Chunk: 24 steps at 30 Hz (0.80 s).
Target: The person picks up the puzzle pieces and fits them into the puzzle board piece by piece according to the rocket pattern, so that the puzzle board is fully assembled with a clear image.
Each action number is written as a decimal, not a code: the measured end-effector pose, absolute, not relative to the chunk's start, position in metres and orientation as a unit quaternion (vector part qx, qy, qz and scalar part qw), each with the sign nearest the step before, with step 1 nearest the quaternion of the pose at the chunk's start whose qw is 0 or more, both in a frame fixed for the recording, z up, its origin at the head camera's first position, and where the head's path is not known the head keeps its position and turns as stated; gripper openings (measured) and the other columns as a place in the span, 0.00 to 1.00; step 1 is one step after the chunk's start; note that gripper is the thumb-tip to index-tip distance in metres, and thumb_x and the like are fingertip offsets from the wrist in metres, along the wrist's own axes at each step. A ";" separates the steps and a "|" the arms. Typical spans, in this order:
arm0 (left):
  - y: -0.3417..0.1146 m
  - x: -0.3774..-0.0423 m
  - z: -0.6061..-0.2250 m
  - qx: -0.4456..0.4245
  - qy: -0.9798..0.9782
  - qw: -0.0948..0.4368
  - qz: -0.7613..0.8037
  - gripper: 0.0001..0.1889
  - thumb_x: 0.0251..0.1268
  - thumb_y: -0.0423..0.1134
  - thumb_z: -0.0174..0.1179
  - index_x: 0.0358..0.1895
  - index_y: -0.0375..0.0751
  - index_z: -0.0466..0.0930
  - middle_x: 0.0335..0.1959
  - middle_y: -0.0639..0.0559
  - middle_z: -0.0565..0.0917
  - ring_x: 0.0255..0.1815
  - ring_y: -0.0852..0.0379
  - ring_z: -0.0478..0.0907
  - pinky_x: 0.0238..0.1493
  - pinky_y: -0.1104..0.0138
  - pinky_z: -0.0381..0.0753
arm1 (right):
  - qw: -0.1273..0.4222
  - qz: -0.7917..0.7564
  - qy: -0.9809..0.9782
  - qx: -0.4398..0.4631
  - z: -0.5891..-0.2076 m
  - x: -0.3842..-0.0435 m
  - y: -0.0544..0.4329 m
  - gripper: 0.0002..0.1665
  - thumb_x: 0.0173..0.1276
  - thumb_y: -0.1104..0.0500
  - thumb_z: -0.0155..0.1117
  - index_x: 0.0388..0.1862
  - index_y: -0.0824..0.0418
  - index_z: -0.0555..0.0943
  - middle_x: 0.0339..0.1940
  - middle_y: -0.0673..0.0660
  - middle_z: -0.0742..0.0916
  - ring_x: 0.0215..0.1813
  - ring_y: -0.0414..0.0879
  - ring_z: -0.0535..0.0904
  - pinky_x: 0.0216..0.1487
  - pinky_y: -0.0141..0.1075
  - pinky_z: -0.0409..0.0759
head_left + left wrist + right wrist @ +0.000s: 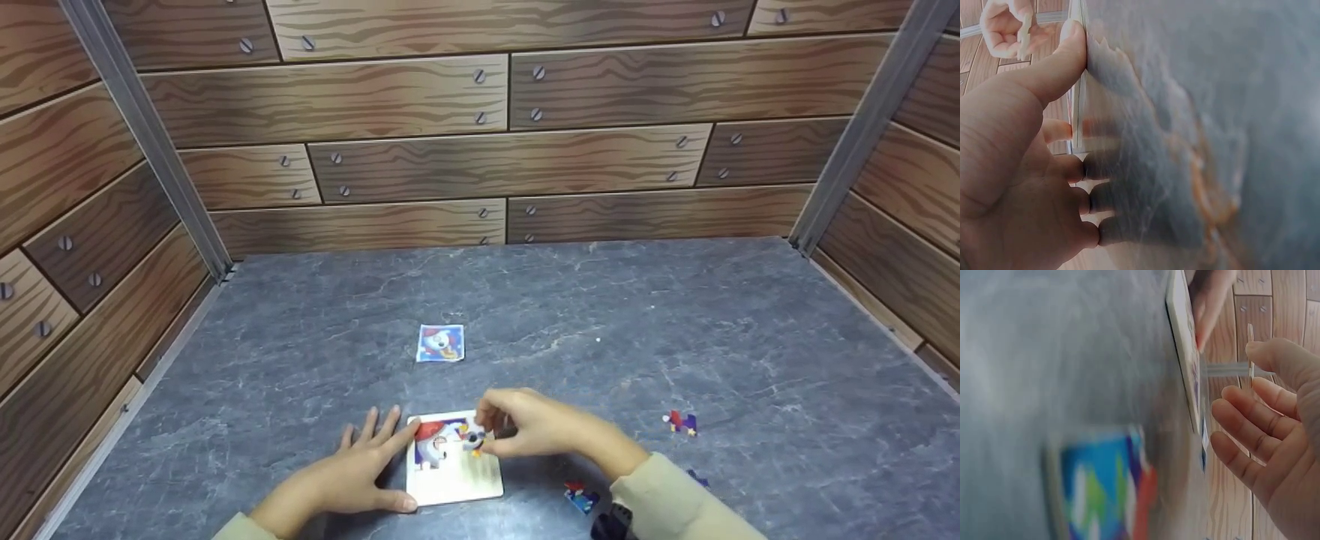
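A pale, square jigsaw tray [461, 484] lies at the front of the table, with joined puzzle pieces [431, 444] showing a red and white picture in its upper left. Spread beside its left edge is my left hand [352, 469]. Its index fingertip touches the upper left rim and its thumb [1069, 48] rests at the lower left corner. Between thumb and index finger, my right hand [532, 426] pinches a puzzle piece [474, 437] over the tray's upper right. The right wrist view shows this thin piece [1250, 333] edge-on, held above the tray, other fingers loosely bent.
Beyond the tray lies a small picture card [441, 343]. To the right are a red and purple puzzle piece [681, 423], a blue and red one [581, 497] and a dark one [697, 478] partly behind the right sleeve. Wood-patterned walls [420, 97] enclose the table.
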State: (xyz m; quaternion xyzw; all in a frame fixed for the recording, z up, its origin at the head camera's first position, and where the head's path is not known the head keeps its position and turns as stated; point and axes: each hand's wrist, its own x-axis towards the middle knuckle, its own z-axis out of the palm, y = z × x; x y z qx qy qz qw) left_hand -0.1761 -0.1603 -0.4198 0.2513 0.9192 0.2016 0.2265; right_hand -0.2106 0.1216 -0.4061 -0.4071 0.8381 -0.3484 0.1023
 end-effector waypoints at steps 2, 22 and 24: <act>-0.159 -0.176 -0.419 0.251 0.919 0.226 0.201 0.52 0.49 0.69 0.57 0.74 0.47 0.47 0.72 0.32 0.40 0.69 0.29 0.30 0.57 0.31 0.33 | 0.109 -0.341 0.840 -0.408 -0.407 -0.209 0.117 0.14 0.56 0.58 0.69 0.39 0.58 0.76 0.34 0.51 0.82 0.36 0.40 0.79 0.39 0.30 0.77; -0.160 -0.172 -0.417 0.264 0.918 0.208 0.209 0.53 0.49 0.68 0.58 0.74 0.45 0.47 0.72 0.30 0.41 0.69 0.27 0.30 0.56 0.30 0.33 | 0.086 -0.208 0.891 -0.395 -0.412 -0.202 0.085 0.13 0.49 0.58 0.70 0.32 0.57 0.76 0.31 0.44 0.72 0.34 0.35 0.67 0.34 0.25 0.70; -0.160 -0.172 -0.417 0.263 0.919 0.209 0.209 0.53 0.49 0.68 0.58 0.74 0.45 0.47 0.72 0.30 0.41 0.69 0.27 0.30 0.56 0.30 0.33 | 0.082 -0.195 0.896 -0.390 -0.413 -0.201 0.084 0.13 0.50 0.57 0.70 0.32 0.56 0.76 0.31 0.43 0.71 0.34 0.36 0.66 0.34 0.25 0.69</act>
